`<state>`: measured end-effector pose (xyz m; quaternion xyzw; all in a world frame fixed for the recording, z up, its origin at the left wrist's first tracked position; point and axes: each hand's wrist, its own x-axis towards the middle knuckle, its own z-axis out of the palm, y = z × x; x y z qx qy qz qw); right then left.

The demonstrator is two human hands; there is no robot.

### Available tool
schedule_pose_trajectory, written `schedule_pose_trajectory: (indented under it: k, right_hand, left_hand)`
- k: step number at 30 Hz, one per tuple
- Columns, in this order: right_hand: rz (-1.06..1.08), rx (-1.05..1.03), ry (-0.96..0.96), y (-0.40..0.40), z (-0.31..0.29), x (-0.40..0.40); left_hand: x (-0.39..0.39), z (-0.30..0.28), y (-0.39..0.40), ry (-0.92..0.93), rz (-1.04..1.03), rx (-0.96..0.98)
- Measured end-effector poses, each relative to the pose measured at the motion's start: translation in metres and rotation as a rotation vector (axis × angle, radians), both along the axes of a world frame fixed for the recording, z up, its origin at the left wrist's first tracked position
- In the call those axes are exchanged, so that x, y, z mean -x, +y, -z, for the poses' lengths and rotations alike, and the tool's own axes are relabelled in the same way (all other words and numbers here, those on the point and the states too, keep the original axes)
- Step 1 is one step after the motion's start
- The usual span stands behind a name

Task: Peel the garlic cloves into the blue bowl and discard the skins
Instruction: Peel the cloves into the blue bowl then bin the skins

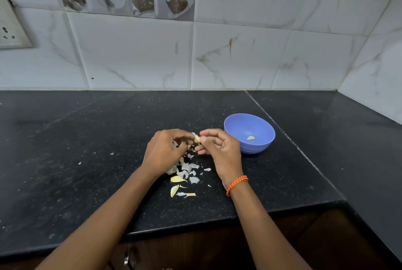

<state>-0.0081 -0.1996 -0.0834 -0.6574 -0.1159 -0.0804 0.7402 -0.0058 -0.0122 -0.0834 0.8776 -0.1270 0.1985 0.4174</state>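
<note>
Inside the blue bowl (237, 125), one peeled clove (250, 138); left hand (163, 152) and right hand (219, 150) both pinching another garlic clove (197, 138).

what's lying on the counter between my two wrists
In the head view, a scatter of garlic skins and a few unpeeled cloves lies on the black counter between them.

Soft, even, moderately bright light fills the scene. The speckled black stone bench (87, 160) carries dull pale sheen, strongest on its slab right of the blue plastic bowl (249, 132). Shadows are faint. Wide-angle distortion bends the marbled white wall tiles (239, 56) outward; the edges look slightly soft.
</note>
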Motion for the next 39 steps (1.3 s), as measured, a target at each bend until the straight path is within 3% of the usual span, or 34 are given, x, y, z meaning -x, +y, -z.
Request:
schedule_pose_trajectory:
  k: [5, 11, 17, 32, 39]
  right_hand:
    - [0.008, 0.02, -0.008, 0.0003, 0.0012, -0.0007]
    - [0.067, 0.082, -0.069, 0.0004, 0.0023, -0.0007]
    - [0.098, 0.17, -0.168, 0.0009, 0.0024, 0.0006]
    - [0.168, 0.305, -0.208, 0.0058, 0.0018, 0.0031]
    - [0.132, 0.213, -0.145, 0.004, 0.0008, 0.0021]
  left_hand:
    - [-0.0009, 0.0005, -0.0009, 0.002, 0.014, -0.011]
    - [-0.0028, -0.0018, 0.0017, 0.037, 0.111, 0.245]
    - [-0.0012, -0.0034, -0.0014, 0.103, 0.168, 0.383]
    - [0.0014, -0.0065, -0.0033, 0.101, 0.209, 0.446]
    - [-0.001, -0.0036, -0.0033, 0.079, 0.167, 0.398]
